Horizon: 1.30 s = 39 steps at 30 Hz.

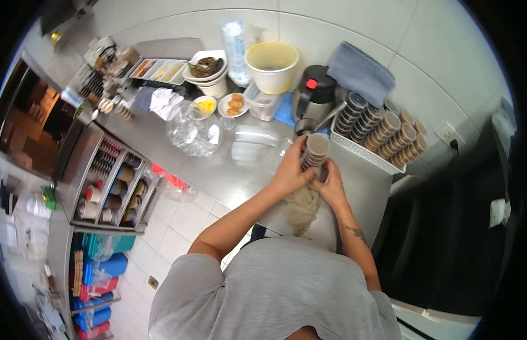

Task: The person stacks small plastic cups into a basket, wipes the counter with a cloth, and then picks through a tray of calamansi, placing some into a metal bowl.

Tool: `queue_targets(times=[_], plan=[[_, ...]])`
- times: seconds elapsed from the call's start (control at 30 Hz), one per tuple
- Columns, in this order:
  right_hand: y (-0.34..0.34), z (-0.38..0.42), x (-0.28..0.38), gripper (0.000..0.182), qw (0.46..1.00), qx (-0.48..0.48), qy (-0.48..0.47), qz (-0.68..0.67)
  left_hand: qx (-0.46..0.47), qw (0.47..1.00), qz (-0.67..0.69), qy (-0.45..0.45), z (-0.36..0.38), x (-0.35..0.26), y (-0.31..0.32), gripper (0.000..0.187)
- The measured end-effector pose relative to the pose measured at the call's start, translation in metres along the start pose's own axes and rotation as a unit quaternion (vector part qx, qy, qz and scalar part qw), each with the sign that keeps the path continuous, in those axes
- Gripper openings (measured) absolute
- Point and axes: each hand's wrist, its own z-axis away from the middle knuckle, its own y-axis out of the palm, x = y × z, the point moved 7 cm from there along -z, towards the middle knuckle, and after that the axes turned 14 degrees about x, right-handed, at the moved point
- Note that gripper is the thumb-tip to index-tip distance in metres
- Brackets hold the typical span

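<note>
Between my hands stands a stack of small lidded sauce cups (pixel 316 148), clear-sided with brownish contents. My left hand (pixel 290 171) is closed around its left side, thumb toward the bottom. Lower down on the right, the fingers of my right hand (pixel 332 186) are closed against the stack. Part of its base is hidden by my fingers. A crumpled beige cloth (pixel 303 211) lies on the steel counter (pixel 229 180) just below my hands.
Behind my right hand a white basket (pixel 368 152) holds several cup stacks. A steel jug (pixel 315 93) and yellowish bucket (pixel 272 68) stand by the wall. Clear plastic containers (pixel 253 143) and a plastic bag (pixel 194 133) lie leftward. A dark appliance (pixel 439 209) borders the counter's right.
</note>
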Motion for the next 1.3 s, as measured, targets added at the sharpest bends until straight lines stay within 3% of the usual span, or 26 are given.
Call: queue_targets(times=[0.1,0.2,0.23,0.37,0.47,0.7,0.77,0.87,0.97,1.17,1.3], plan=[[0.007,-0.011,-0.002,0.057,0.996,0.021,0.067,0.046,-0.057,0.995,-0.028,0.08,-0.005,-0.052,-0.021,0.079],[0.032,-0.028,-0.034,0.045,0.995,0.075,-0.003,-0.06,-0.003,0.99,-0.118,0.083,-0.011,-0.06,-0.012,0.073],[0.019,-0.022,-0.001,0.033,0.993,0.038,-0.023,-0.112,0.01,0.98,-0.172,0.096,-0.012,-0.06,-0.007,0.063],[0.013,-0.014,-0.003,0.039,0.998,-0.035,-0.012,-0.041,0.034,0.988,-0.126,0.082,-0.015,-0.049,0.0,0.049],[0.006,-0.014,0.02,0.037,0.987,-0.055,-0.125,0.09,-0.004,0.977,-0.165,0.138,-0.005,-0.077,-0.014,0.049],[0.006,-0.011,0.136,0.038,0.98,-0.067,-0.157,0.105,-0.05,0.977,-0.09,0.184,0.038,-0.129,-0.109,0.053],[0.034,-0.013,0.174,0.037,0.98,-0.048,-0.156,0.111,-0.056,0.974,-0.108,0.192,0.062,-0.133,-0.148,0.054],[0.097,-0.024,0.226,0.038,0.974,0.026,-0.209,0.086,-0.079,0.973,-0.179,0.122,0.108,-0.128,-0.217,0.054],[0.178,-0.036,0.269,0.047,0.963,0.036,-0.265,0.022,-0.054,0.986,-0.152,0.027,0.157,-0.091,-0.278,0.055],[0.341,-0.051,0.354,0.053,0.932,0.208,-0.276,-0.113,-0.168,0.961,-0.203,-0.084,0.274,-0.041,-0.383,0.057],[0.431,-0.054,0.397,0.06,0.896,0.245,-0.339,-0.148,-0.202,0.931,-0.25,-0.173,0.331,-0.02,-0.435,0.062]])
